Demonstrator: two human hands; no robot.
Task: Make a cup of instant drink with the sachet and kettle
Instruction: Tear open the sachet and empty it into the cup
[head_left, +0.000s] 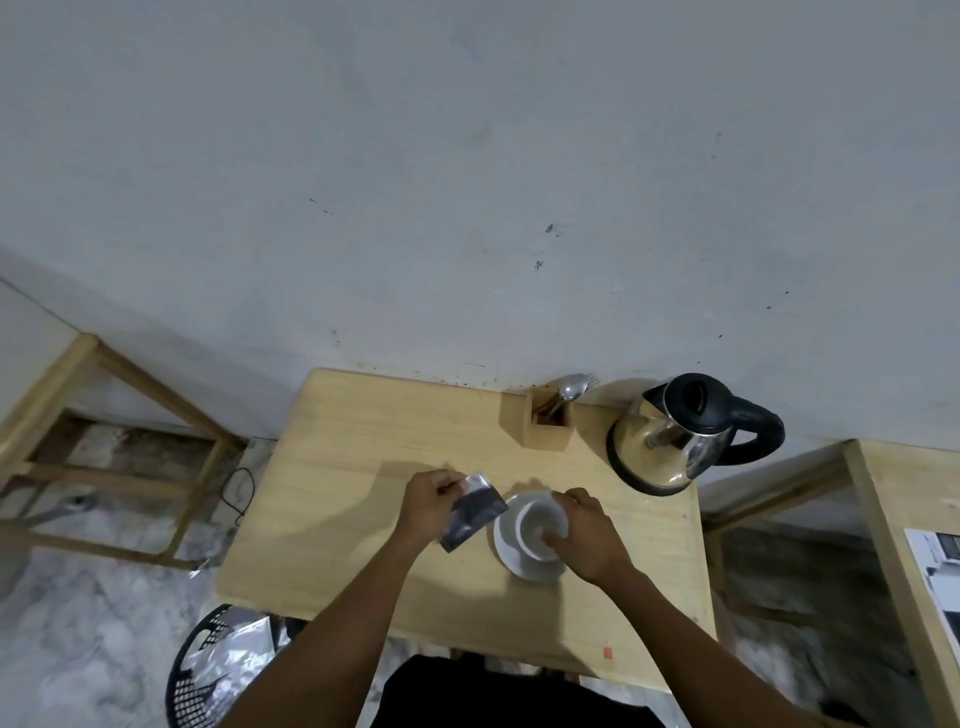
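A pale wooden worktop is set against a scuffed grey wall. The sachet is pinched near its upper end by the fingers of the left hand; its long axis runs down and slightly left, just beside the cup, which stands on a saucer. The cup is steadied by the right hand, fingers wrapped around its rim and side. The cup mouth lies right of the sachet, so a short tilt rightward is probably required. The kettle stands farther right, nearer the right hand.
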